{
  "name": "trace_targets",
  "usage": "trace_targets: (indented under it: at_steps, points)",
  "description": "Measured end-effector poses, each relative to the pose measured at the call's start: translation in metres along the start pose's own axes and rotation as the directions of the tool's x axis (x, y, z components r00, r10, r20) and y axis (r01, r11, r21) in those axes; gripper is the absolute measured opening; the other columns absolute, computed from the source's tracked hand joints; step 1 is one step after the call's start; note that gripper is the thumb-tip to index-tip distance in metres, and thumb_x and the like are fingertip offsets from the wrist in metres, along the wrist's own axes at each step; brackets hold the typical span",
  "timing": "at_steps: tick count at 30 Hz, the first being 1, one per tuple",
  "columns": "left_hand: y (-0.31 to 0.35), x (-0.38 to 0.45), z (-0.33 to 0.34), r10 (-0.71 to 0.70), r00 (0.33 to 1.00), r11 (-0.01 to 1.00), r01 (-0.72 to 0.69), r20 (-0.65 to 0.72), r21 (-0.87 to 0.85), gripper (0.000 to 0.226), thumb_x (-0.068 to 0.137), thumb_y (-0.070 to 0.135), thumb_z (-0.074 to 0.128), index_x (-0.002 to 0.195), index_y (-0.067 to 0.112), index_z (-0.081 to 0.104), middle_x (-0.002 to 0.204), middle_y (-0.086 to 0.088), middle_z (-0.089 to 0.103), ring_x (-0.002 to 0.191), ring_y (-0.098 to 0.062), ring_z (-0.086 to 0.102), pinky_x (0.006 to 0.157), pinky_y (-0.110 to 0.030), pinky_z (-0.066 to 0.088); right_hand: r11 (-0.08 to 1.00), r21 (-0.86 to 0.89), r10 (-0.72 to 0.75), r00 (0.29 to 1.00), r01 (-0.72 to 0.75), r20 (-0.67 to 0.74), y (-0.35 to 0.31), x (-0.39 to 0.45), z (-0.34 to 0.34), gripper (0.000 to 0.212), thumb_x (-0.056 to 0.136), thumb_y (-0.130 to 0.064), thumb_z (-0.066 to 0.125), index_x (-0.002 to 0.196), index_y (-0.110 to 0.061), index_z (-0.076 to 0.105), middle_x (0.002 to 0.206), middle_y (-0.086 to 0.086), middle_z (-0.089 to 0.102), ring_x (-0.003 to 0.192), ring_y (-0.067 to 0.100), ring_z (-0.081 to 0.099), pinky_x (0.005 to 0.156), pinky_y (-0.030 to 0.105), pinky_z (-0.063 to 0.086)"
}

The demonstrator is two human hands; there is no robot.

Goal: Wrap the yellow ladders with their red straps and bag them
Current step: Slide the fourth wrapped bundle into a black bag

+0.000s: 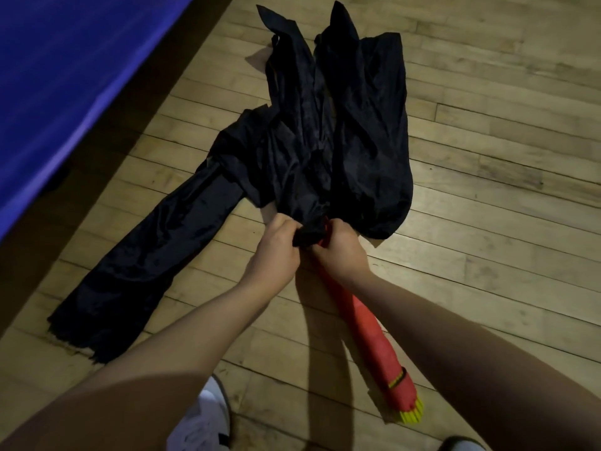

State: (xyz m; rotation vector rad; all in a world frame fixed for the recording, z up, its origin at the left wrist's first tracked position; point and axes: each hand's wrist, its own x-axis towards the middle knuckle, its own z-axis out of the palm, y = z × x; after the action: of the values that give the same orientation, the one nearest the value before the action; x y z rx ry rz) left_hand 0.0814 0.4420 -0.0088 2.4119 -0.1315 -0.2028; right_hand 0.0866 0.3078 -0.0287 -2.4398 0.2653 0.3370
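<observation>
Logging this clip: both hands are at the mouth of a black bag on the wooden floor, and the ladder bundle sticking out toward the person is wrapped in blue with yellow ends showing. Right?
One detail is wrong. The head view shows the ladder bundle wrapped in red, not blue. The rest holds: left hand and right hand grip the black bag mouth on the wooden floor, and the yellow ends show.

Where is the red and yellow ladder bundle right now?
In the head view, the ladder bundle lies on the wooden floor, low and right of middle. Its far end is at the black bag mouth, held by both hands.
</observation>
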Motion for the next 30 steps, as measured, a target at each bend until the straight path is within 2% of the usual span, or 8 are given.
trace_targets:
  at_steps: [3,7,12,14,16,21,27,30]
  points:
    - [0.011,0.001,0.004,-0.018,0.997,0.999,0.019,0.069,-0.025,0.046,0.087,-0.01,0.049,0.127,0.012,0.049,0.127,-0.004,0.049,0.114,-0.02,0.049,0.089,-0.026,0.041,0.986,-0.157,-0.059,0.998,0.059,0.001,0.003,-0.012,-0.001,0.06,0.081,-0.036,0.069,0.127,-0.008,0.045,0.123,0.012,0.05,0.115,0.028,0.048,0.092,0.041,0.045]
    - [0.018,0.002,0.008,-0.078,0.986,0.997,0.08,0.148,-0.006,0.04,0.096,0.004,0.046,0.135,0.009,0.046,0.133,-0.009,0.049,0.115,-0.027,0.052,0.094,-0.039,0.046,0.938,-0.346,0.025,0.998,-0.001,0.063,0.024,-0.043,0.0,0.072,0.074,-0.052,0.072,0.125,-0.011,0.042,0.122,0.008,0.046,0.114,0.027,0.046,0.094,0.038,0.043]
    - [0.029,-0.006,0.01,-0.088,0.978,0.996,0.087,0.187,0.012,0.034,0.1,0.018,0.044,0.131,0.008,0.053,0.122,-0.01,0.056,0.112,-0.026,0.054,0.094,-0.039,0.046,0.895,-0.443,0.128,0.979,-0.045,0.159,0.048,-0.065,-0.009,0.06,0.081,-0.054,0.061,0.121,-0.011,0.051,0.116,0.01,0.049,0.108,0.029,0.048,0.091,0.038,0.043]
    - [0.034,-0.011,0.011,-0.06,0.98,0.997,0.067,0.188,-0.033,0.03,0.1,0.016,0.045,0.125,0.007,0.057,0.115,-0.01,0.058,0.103,-0.027,0.058,0.089,-0.041,0.049,0.933,-0.351,0.143,0.975,-0.077,0.168,0.05,-0.066,-0.011,0.048,0.084,-0.048,0.059,0.117,-0.014,0.052,0.112,0.01,0.051,0.102,0.029,0.052,0.087,0.039,0.046]
    - [0.036,-0.015,0.01,-0.046,0.985,0.996,0.058,0.167,-0.063,0.024,0.1,0.015,0.045,0.116,0.007,0.061,0.104,-0.01,0.062,0.092,-0.026,0.061,0.08,-0.041,0.051,0.982,-0.082,0.182,0.966,-0.17,0.184,0.05,-0.064,-0.012,0.034,0.084,-0.041,0.061,0.107,-0.018,0.052,0.104,0.009,0.056,0.089,0.026,0.058,0.081,0.039,0.051]
    - [0.026,-0.022,-0.002,-0.106,0.992,0.986,0.114,0.067,-0.123,0.018,0.1,0.017,0.046,0.109,0.013,0.062,0.091,-0.005,0.065,0.08,-0.02,0.062,0.069,-0.036,0.052,0.903,0.341,0.196,0.956,-0.263,0.219,0.035,-0.049,-0.02,0.026,0.082,-0.029,0.07,0.099,-0.011,0.065,0.084,0.008,0.068,0.069,0.019,0.064,0.058,0.028,0.051]
    - [0.013,-0.027,-0.003,-0.102,0.988,0.986,0.116,0.118,-0.121,0.014,0.099,0.018,0.048,0.102,0.014,0.061,0.087,-0.008,0.066,0.079,-0.023,0.062,0.072,-0.043,0.051,0.914,0.375,0.127,0.986,-0.159,0.109,0.009,-0.019,-0.018,0.01,0.083,-0.015,0.068,0.078,-0.01,0.062,0.065,0.0,0.055,0.058,0.011,0.05,0.042,0.012,0.035]
    - [0.006,-0.024,-0.004,-0.115,0.988,0.988,0.125,0.106,-0.092,0.012,0.1,0.022,0.044,0.106,0.016,0.052,0.081,-0.01,0.063,0.071,-0.028,0.061,0.066,-0.051,0.051,0.955,0.281,0.084,0.994,-0.1,0.068,0.005,-0.005,-0.014,0.011,0.081,-0.013,0.068,0.086,-0.005,0.063,0.077,0.008,0.061,0.071,0.02,0.053,0.052,0.024,0.034]
